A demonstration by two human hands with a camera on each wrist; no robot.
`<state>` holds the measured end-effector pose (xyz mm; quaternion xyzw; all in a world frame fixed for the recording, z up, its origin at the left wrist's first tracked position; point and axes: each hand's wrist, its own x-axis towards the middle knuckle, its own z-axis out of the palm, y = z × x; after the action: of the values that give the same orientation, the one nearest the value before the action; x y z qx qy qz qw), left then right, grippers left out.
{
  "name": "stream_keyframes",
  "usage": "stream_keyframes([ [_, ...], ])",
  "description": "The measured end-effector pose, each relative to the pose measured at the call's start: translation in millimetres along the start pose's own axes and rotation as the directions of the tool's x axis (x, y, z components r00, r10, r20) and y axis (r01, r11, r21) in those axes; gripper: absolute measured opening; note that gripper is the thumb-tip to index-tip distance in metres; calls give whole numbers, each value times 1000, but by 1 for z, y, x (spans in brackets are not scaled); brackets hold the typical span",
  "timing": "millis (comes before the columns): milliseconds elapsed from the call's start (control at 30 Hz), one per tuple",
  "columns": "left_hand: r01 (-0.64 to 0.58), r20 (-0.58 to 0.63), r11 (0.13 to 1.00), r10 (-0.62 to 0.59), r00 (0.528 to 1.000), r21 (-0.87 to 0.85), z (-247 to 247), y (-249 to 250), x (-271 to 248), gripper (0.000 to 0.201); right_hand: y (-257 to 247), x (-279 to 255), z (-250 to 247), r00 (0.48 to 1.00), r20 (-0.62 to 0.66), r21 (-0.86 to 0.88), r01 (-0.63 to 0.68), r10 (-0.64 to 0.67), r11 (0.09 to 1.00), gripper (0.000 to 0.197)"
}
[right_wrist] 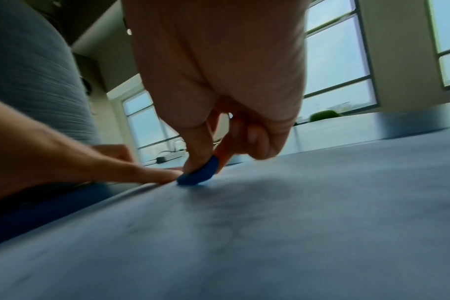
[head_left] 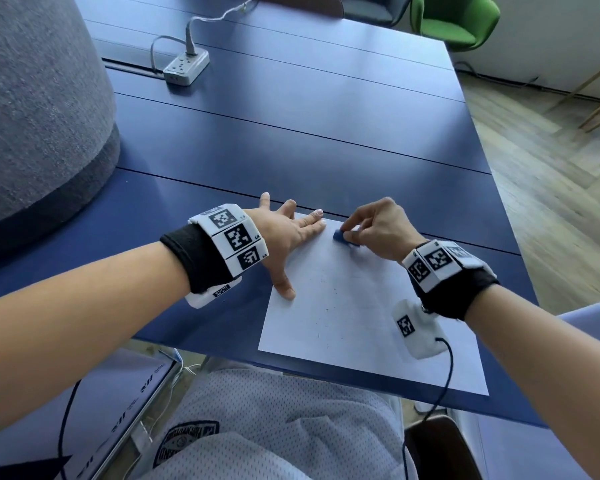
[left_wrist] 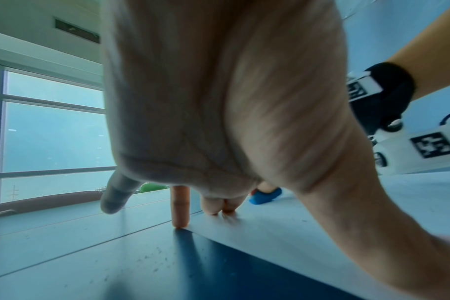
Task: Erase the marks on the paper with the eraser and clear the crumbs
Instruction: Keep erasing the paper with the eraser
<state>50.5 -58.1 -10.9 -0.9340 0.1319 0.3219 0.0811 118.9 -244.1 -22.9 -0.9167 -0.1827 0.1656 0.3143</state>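
Note:
A white sheet of paper (head_left: pixel 354 317) lies on the blue table (head_left: pixel 291 140) near its front edge, with small dark specks and faint marks around its middle. My left hand (head_left: pixel 288 233) is spread flat, fingers straight, pressing the paper's far left corner and left edge. My right hand (head_left: pixel 371 230) pinches a small blue eraser (head_left: pixel 343 237) between thumb and fingers, its tip pressed on the paper near the far edge. The eraser (right_wrist: pixel 200 172) touches the sheet close to my left fingertips in the right wrist view. It also shows as the blue eraser (left_wrist: pixel 266 198) behind my left hand (left_wrist: pixel 206 203).
A white power strip (head_left: pixel 186 67) with a grey cable sits at the far left of the table. A large grey upholstered shape (head_left: pixel 39 109) stands on the left. A green chair (head_left: pixel 454 19) stands beyond the table's far right corner. Wooden floor lies to the right.

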Motion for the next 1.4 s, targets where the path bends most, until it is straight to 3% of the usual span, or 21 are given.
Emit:
stream_keyframes([
  [100, 6, 10, 1000, -6, 1000, -7, 0, 0, 0, 140, -3, -9, 2, 989, 141, -30, 36, -31, 999, 7],
  [200, 4, 2, 1000, -4, 1000, 14, -1, 1, 0, 140, 1, 5, -4, 1000, -24, -32, 16, -17, 999, 6],
  [267, 6, 2, 1000, -6, 1000, 15, -1, 1, 0, 140, 2, 4, -1, 999, -37, -17, 13, -14, 1000, 7],
  [400, 11, 7, 1000, -11, 1000, 15, -1, 0, 0, 140, -7, -12, 6, 976, 188, -58, 120, -107, 991, 9],
  [567, 12, 5, 1000, -12, 1000, 11, 0, 1, 2, 141, -8, 4, 5, 995, -16, -92, 100, -101, 991, 7],
  [733, 3, 4, 1000, -3, 1000, 13, 1, 0, 2, 140, -11, -14, 11, 966, 219, -104, 165, -139, 981, 10],
  [867, -5, 0, 1000, 5, 1000, 5, 1, -1, 3, 140, -12, -3, 9, 993, 17, -96, 118, -117, 988, 9],
  [933, -5, 3, 1000, 5, 1000, 6, 2, -2, 3, 141, -10, -14, 11, 983, 115, -75, 152, -143, 986, 8],
  [1033, -8, 6, 1000, 8, 1000, 11, 2, -2, 4, 141, -12, -33, 12, 926, 339, -74, 199, -163, 977, 9],
  [1167, -3, 10, 1000, 3, 1000, 19, -1, 0, 2, 140, -5, -34, 15, 981, 123, -42, 158, -152, 987, 10],
  [1233, -1, 11, 1000, 1, 1000, 13, 0, -1, 2, 140, -1, -49, 19, 973, 159, -22, 172, -166, 985, 11],
  [1333, 2, 9, 1000, -2, 1000, 21, 0, 0, 1, 140, -1, -67, 19, 924, 339, -78, 216, -178, 973, 12],
  [1400, 9, 13, 1000, -9, 1000, 22, -1, 0, 1, 139, 2, -64, 17, 952, 250, -91, 203, -174, 975, 13],
])
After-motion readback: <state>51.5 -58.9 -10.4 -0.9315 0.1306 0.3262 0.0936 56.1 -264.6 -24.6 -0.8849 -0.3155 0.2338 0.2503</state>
